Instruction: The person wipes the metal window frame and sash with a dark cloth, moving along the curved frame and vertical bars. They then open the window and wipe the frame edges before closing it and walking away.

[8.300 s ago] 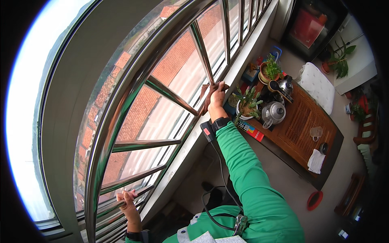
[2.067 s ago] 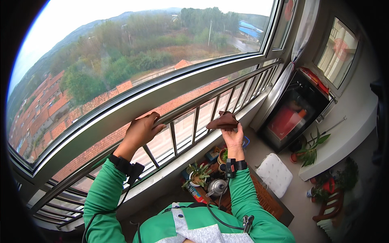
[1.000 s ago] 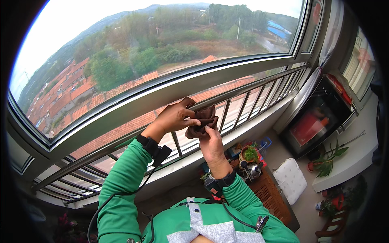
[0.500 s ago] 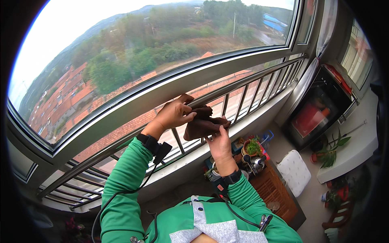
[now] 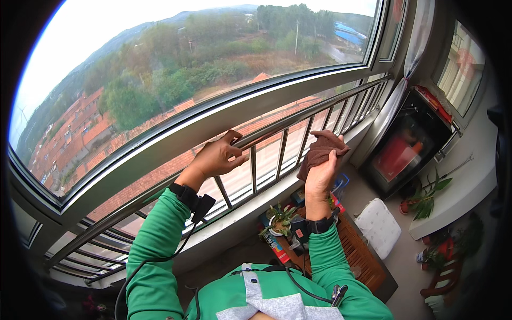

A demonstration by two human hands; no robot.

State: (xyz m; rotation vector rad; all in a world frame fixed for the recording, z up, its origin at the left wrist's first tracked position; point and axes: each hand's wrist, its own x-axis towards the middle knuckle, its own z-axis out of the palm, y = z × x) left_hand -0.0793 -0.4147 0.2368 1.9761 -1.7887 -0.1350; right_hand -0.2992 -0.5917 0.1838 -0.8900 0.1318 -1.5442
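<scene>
Cloth (image 5: 321, 152) is held in the right hand (image 5: 320, 180); the left hand (image 5: 214, 157) curls at the handrail (image 5: 300, 116), gripping or not, I can't tell. Looks like wiping; cloth should press metal next.

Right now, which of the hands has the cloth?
The right hand: the brown cloth is bunched in its fingers. The left hand has no cloth and is at the rail.
</scene>
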